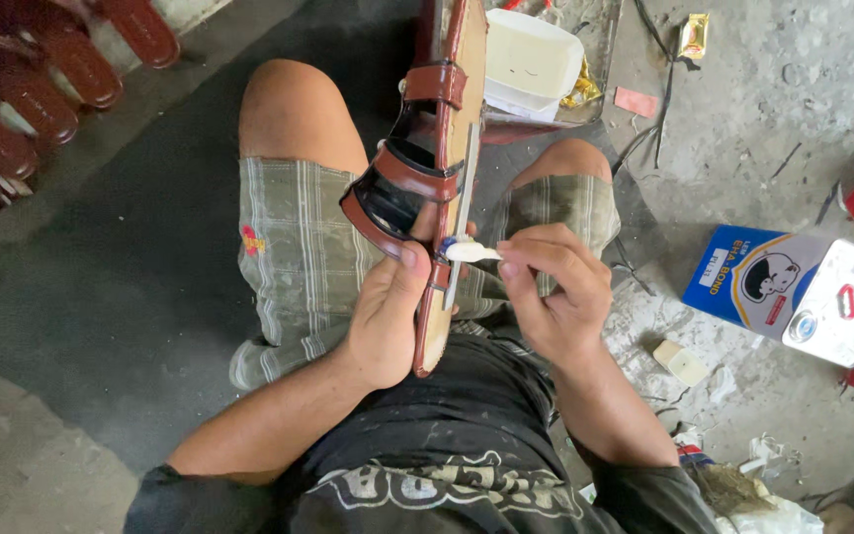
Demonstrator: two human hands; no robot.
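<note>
The person sits low over a dark mat (101, 297), knees apart, and holds a brown sandal (437, 178) upright on its edge between the legs. The left hand (387, 316) grips the sandal near its lower end: the fingers are wrapped around the sole from behind, and the thumb is pressed flat against the straps. The pale side of the sole faces to the right.

The right hand (555, 297) is just beside the sole. Its thumb and first fingers are pressed together, pinching a small white applicator (469, 252) whose blue tip touches the edge of the sole (the other fingers are curled loosely under the palm).

Beyond the top of the sandal lies a white container (531, 64) on a tray (600, 40), with a scrap of gold foil at its side. On the concrete floor (763, 109) to the right stand a blue box (748, 282) and an open silver tin (842, 302), touching one another, with a small cream block (682, 363) near them. At the far left, more brown sandal soles (42, 89) lie in a row beside the mat.
</note>
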